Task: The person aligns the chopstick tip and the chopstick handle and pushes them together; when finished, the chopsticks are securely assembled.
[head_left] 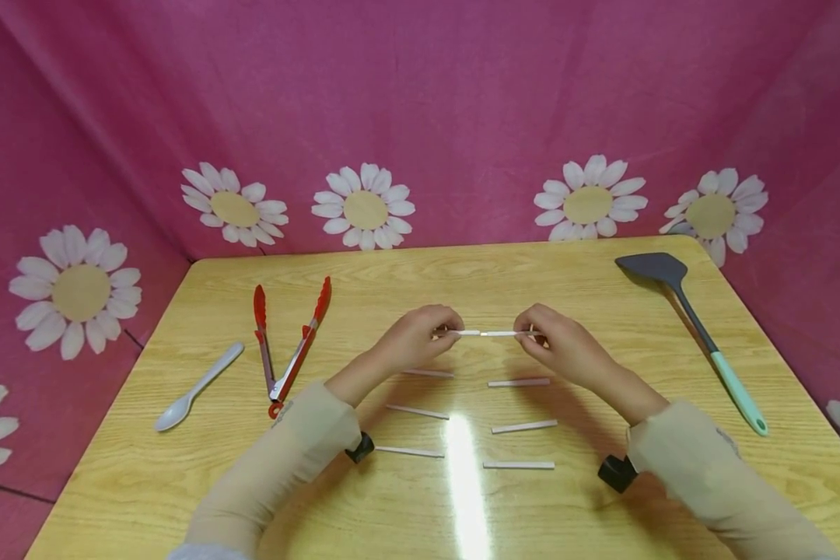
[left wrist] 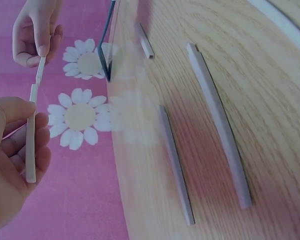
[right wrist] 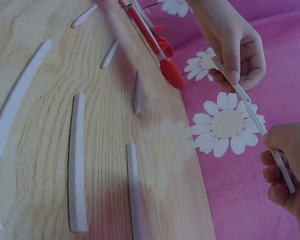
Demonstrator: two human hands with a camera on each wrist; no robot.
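Note:
In the head view my left hand (head_left: 418, 336) pinches a thin white stick (head_left: 469, 333) between thumb and fingers above the table. Opposite it, my right hand (head_left: 561, 344) pinches a second white stick (head_left: 498, 334). The two sticks lie nearly in line, end to end. Both wrist views show their facing ends stepped or notched and very close; whether they touch I cannot tell. The left wrist view shows the left-hand stick (left wrist: 31, 150) across the curled fingers. Part of the right-hand stick (right wrist: 282, 170) passes under the thumb in the right wrist view.
Similar white sticks lie on the wooden table (head_left: 252, 490) in a left column (head_left: 417, 411) and a right column (head_left: 523, 427). Farther left are red-tipped tongs (head_left: 297, 358), spread apart, and a pale spoon (head_left: 199, 387). A grey turner with a mint handle (head_left: 738, 393) lies at the right.

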